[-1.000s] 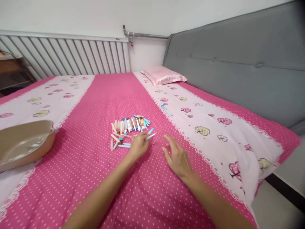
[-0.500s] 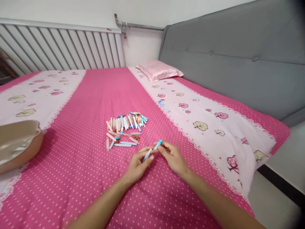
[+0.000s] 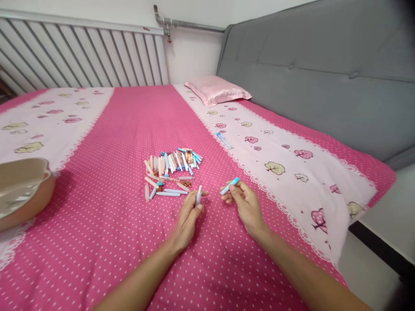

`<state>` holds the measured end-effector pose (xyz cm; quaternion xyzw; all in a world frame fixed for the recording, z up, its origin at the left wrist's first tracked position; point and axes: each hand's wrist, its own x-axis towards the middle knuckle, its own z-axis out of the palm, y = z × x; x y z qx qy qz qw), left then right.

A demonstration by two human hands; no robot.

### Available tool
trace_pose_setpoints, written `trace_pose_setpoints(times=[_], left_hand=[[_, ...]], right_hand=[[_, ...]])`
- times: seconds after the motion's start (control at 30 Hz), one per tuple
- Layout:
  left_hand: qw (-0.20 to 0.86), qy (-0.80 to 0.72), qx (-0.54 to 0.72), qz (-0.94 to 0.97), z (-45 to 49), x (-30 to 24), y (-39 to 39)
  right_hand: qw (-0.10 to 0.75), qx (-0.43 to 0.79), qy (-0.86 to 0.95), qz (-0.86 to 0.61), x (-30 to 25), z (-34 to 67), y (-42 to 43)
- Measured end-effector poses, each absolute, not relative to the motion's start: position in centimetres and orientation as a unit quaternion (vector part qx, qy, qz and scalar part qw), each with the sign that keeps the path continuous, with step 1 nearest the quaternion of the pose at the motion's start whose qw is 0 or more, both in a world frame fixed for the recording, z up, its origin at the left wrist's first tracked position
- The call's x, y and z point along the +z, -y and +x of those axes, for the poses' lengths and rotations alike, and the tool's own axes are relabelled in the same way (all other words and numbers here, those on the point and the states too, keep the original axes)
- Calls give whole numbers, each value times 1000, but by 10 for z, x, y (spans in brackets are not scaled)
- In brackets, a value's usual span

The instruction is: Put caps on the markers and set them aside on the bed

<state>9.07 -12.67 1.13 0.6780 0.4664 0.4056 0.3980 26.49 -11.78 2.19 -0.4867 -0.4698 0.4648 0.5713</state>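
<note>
A heap of several small pens [image 3: 171, 166] with blue, white and peach caps lies on the pink dotted bedsheet [image 3: 113, 207]. Just in front of the heap, my left hand [image 3: 188, 218] is closed round a white pen body [image 3: 198, 195] that points upward. My right hand [image 3: 248, 205] pinches a light blue pen cap [image 3: 229, 186], held apart from the pen body. Two blue pens [image 3: 223, 140] lie by themselves farther back on the pale printed strip.
A beige dish [image 3: 22, 190] sits at the left edge. A pink pillow [image 3: 217, 90] lies at the far end against the grey padded headboard [image 3: 317, 82]. A white slatted radiator [image 3: 81, 58] lines the back wall. The bed's edge drops off at the right.
My left hand picked a pen off the heap and drew it toward me. Both hands met on it, then my right hand pulled the blue cap off to the right.
</note>
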Motion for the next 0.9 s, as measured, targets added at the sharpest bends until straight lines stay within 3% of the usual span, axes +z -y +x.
trace_pose_setpoints(times=[0.9], left_hand=[[497,-399,340,692,93,11,129]], right_hand=[[571,493,489,-438,36,259,124]])
